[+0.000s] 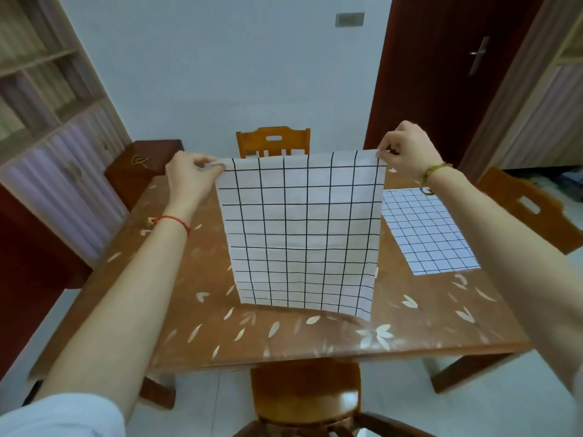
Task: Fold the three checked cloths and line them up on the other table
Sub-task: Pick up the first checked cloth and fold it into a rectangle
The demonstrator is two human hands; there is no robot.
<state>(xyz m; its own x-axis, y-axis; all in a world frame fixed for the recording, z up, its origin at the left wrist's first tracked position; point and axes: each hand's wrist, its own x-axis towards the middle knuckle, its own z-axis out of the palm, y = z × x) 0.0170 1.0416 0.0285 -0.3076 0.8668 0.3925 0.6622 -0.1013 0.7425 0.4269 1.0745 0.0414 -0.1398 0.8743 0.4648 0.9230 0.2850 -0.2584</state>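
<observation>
The large-checked cloth (pixel 299 228) hangs upright over the middle of the table (pixel 195 310), with bare tabletop at 6 and 9 o'clock. A finer-checked cloth (pixel 426 231) lies flat at 3 o'clock. The left hand (pixel 189 175) and right hand (pixel 407 149) each pinch a top corner of the hanging cloth.

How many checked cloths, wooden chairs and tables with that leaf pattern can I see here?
White black-checked cloths: 2, one held up, one flat on the table
Orange-brown wooden chairs: 3, far, right, near
Brown leaf-patterned table: 1
Total: 6
</observation>
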